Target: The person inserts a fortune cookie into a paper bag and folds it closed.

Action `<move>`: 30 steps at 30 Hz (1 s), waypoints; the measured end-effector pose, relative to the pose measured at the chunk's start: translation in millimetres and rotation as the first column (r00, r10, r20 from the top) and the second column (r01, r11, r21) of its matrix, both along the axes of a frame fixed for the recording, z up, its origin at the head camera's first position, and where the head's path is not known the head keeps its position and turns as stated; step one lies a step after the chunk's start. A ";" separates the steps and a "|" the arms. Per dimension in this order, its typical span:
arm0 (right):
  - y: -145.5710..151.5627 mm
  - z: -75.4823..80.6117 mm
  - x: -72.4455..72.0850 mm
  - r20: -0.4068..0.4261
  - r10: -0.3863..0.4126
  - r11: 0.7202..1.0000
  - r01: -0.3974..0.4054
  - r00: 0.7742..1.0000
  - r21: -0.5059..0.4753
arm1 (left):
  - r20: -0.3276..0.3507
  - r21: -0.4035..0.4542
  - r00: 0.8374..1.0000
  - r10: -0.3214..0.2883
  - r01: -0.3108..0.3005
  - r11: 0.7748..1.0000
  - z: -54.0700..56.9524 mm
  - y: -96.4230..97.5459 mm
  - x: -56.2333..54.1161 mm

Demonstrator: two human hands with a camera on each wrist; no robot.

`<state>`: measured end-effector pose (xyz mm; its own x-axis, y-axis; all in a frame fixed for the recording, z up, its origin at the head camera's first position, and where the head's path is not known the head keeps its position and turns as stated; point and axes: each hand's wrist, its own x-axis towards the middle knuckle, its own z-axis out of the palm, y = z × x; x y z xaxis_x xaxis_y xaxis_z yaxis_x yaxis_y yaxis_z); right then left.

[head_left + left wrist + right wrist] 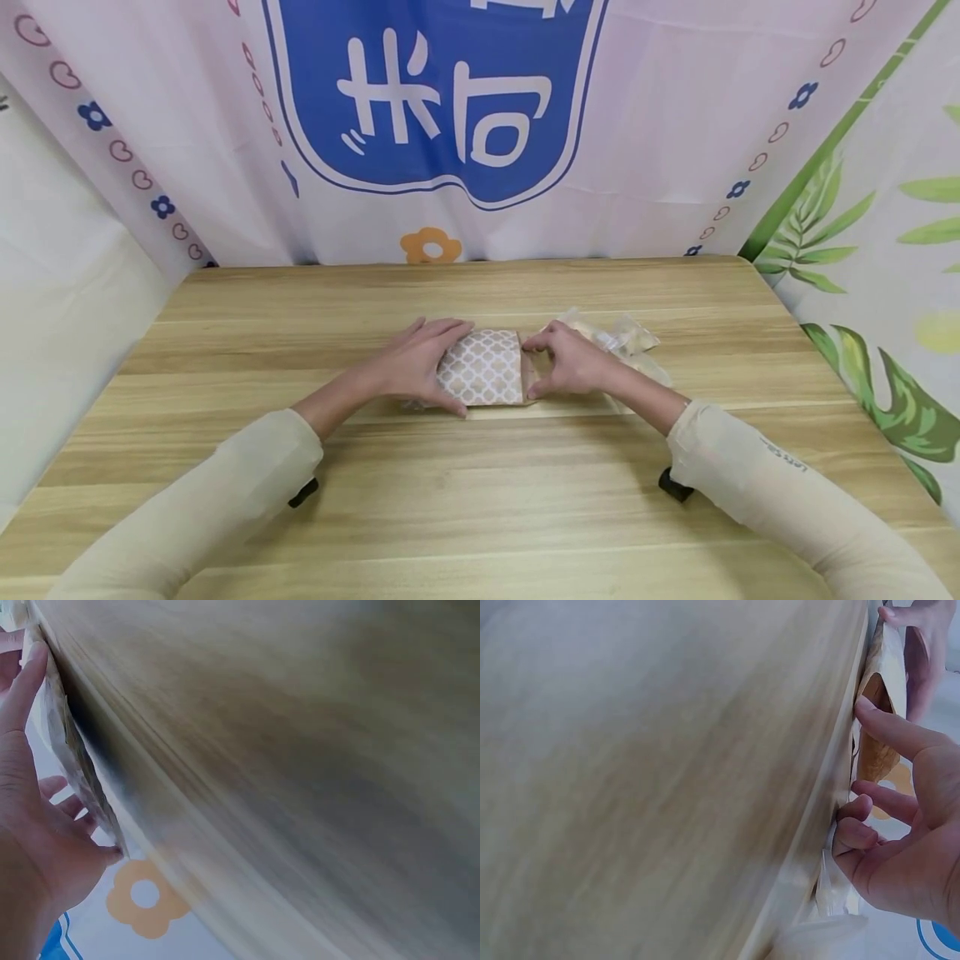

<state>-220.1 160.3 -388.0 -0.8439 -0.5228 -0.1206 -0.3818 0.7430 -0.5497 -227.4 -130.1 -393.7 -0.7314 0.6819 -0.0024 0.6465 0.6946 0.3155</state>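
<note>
A flat paper bag, white with a tan lattice pattern, lies on the table. Its mouth faces right, and the brown inside shows in the right wrist view. My left hand holds the left end, thumb along the near edge and fingers at the far edge. At the mouth, my right hand grips the brown edge between thumb and index finger, set apart at its near and far corners. The other right fingers are curled in. What lies inside the bag is hidden.
Several clear plastic packets with pale contents lie behind and beside the right hand. The wooden table reaches back to a printed cloth. Black wrist devices show below the sleeves.
</note>
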 end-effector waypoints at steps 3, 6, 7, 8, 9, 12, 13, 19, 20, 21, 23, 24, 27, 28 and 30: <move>0.3 -0.8 -0.4 -0.007 0.007 1.000 -0.007 1.000 -0.007 | 0.004 0.004 1.000 -0.007 0.007 1.000 0.2 2.9 -1.3; 0.5 -0.2 -0.1 -0.006 0.007 1.000 -0.007 1.000 -0.020 | 0.006 0.030 1.000 -0.014 0.013 0.999 0.3 3.4 -2.5; 0.5 -0.1 0.1 -0.006 0.007 1.000 -0.008 1.000 -0.024 | 0.013 0.042 1.000 -0.012 0.012 0.999 0.2 3.2 -2.9; 0.6 0.1 0.2 -0.003 0.005 1.000 -0.005 1.000 -0.029 | 0.018 0.057 1.000 -0.012 0.011 0.998 0.2 3.2 -3.3; 0.7 0.1 0.3 -0.001 0.002 0.999 -0.002 1.000 -0.034 | 0.022 0.069 1.000 -0.013 0.011 0.998 -0.1 3.0 -3.9; 1.7 0.0 0.8 0.004 -0.005 0.999 0.005 1.000 -0.044 | 0.028 0.095 0.999 -0.018 0.015 0.995 -1.0 2.6 -5.5; 2.1 -0.1 0.8 0.005 -0.007 0.999 0.007 1.000 -0.047 | 0.030 0.099 0.999 -0.019 0.016 0.995 -1.0 2.5 -5.8; 4.6 -0.3 1.9 0.003 -0.013 0.997 0.013 1.000 -0.073 | 0.027 0.103 0.999 -0.023 0.020 0.994 -0.5 2.6 -5.0; 4.9 -0.2 2.2 0.002 -0.016 0.997 0.017 1.000 -0.078 | 0.025 0.104 0.999 -0.024 0.021 0.994 -0.8 2.7 -5.0; 5.2 0.0 2.6 0.002 -0.021 0.996 0.021 1.000 -0.081 | 0.022 0.105 0.999 -0.025 0.023 0.994 -1.2 2.8 -5.3; 5.8 0.4 3.3 0.001 -0.030 0.996 0.030 1.000 -0.089 | 0.017 0.109 0.999 -0.029 0.027 0.994 -1.6 3.0 -5.9; 6.3 0.7 3.7 0.001 -0.032 0.995 0.032 0.999 -0.097 | 0.014 0.112 0.999 -0.032 0.030 0.993 -1.6 3.1 -6.1; 9.1 2.6 4.9 0.005 -0.041 0.992 0.041 0.999 -0.118 | 0.005 0.115 0.999 -0.034 0.033 0.993 -1.8 3.5 -6.7; 10.3 3.5 4.9 0.006 -0.042 0.991 0.043 0.999 -0.128 | 0.005 0.116 0.999 -0.033 0.032 0.993 -2.0 3.6 -6.9; 13.3 4.7 4.5 0.007 -0.047 0.988 0.048 0.999 -0.147 | 0.003 0.114 1.000 -0.030 0.029 0.993 -2.8 3.6 -7.2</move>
<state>-215.7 173.7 -383.3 -0.8680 -0.4942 -0.0481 -0.3458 0.6711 -0.6557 -234.6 -126.5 -396.5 -0.7110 0.6993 0.0731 0.6646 0.6345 0.3945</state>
